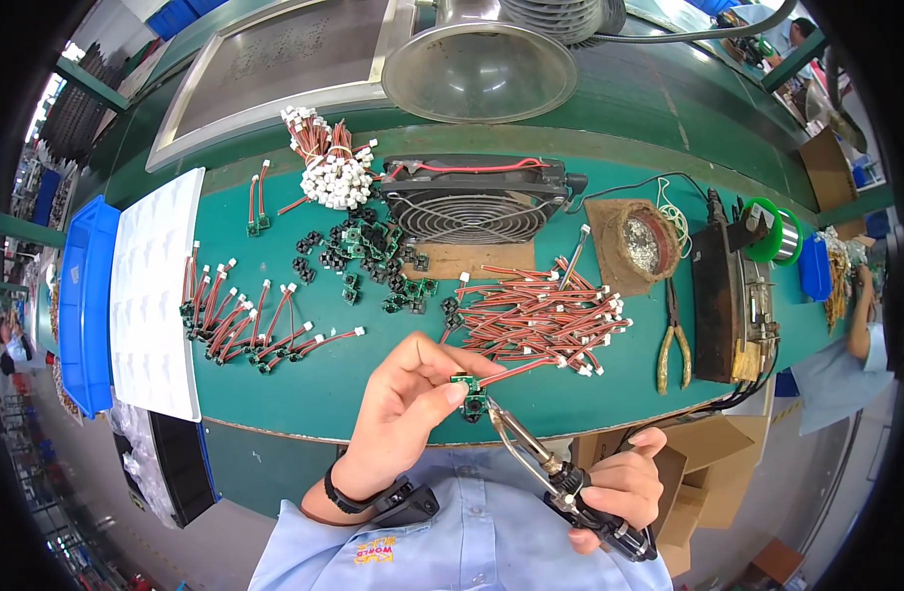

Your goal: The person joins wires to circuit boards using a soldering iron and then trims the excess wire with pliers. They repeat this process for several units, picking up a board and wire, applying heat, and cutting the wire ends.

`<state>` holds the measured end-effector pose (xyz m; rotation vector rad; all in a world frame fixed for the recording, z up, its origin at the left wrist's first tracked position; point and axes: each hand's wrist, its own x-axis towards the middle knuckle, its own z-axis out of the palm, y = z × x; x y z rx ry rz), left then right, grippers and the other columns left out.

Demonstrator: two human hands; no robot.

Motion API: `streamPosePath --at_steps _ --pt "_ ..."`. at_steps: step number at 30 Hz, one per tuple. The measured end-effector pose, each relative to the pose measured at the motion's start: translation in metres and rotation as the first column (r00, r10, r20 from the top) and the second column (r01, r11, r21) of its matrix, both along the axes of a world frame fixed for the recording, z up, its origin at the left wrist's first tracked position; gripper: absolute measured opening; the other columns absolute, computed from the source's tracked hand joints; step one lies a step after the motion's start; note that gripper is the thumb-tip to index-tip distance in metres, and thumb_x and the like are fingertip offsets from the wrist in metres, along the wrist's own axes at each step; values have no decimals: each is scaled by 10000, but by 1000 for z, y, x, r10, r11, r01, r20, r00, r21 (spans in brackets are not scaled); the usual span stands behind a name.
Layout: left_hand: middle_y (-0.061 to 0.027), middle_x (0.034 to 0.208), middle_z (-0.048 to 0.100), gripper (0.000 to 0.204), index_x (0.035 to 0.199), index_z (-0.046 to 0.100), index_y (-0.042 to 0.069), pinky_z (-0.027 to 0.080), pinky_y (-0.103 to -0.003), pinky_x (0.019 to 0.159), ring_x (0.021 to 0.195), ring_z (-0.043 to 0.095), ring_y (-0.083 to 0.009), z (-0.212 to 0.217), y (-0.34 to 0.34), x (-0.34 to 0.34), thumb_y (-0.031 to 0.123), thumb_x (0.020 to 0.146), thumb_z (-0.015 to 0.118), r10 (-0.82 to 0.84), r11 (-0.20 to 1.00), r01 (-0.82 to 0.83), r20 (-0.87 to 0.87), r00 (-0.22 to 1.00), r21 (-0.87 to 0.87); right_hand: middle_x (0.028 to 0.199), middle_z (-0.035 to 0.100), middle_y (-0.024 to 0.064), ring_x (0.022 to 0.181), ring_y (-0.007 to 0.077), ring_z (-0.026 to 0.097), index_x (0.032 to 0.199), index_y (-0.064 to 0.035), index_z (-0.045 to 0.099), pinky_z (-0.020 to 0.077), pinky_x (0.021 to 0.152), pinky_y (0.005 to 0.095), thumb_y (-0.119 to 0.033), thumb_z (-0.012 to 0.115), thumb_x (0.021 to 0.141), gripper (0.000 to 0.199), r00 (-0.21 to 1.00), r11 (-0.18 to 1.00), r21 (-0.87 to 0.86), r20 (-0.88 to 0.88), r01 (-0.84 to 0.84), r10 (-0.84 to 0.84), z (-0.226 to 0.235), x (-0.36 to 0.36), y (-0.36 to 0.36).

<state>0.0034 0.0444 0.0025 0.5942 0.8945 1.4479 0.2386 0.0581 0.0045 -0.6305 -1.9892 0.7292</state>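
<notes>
My left hand (398, 409) pinches a small green circuit board (464, 380) between thumb and fingers, just over the near edge of the bench. A red-and-dark wire lead (519, 371) runs rightward from the board. In my right hand (621, 491) is a soldering iron (568, 485) with a thin metal tube along its barrel. Its tip comes up to the lower right of the board; whether it touches cannot be made out. Beyond lies a pile of wire leads (531, 320) with white connectors. Boards with leads attached (240, 330) lie in rows to the left.
Loose boards (368, 246) lie before a black fan (471, 207). Behind them is a bundle of leads (334, 177). Pliers (674, 345), a round tin (649, 246) and a solder spool (775, 232) are right; a white tray (156, 295) and blue bin (85, 305) left.
</notes>
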Motion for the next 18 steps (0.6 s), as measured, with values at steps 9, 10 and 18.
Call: streamPosePath --at_steps 9,10,18 --pt "-214 1035 586 90 901 425 29 427 -382 893 1004 565 -248 2 0 1 26 850 499 3 999 1 -86 996 44 655 602 -20 549 110 555 876 -130 676 291 852 341 -391 734 676 335 999 1000 -10 31 -13 14 -1 -4 2" --pt "-209 1013 590 102 895 428 33 431 -396 894 986 575 -264 3 0 2 44 840 513 19 1000 -17 -94 995 26 658 604 -20 550 110 556 880 -129 677 291 851 340 -389 736 675 336 999 1000 -15 29 -13 14 -1 -4 2" --pt "-217 1079 579 84 911 417 19 417 -361 898 1041 547 -221 -1 0 -2 -25 865 471 -15 993 29 -119 993 113 666 611 -19 552 111 559 885 -126 677 294 845 337 -376 741 672 335 999 1000 -15 47 -20 21 0 -4 3"
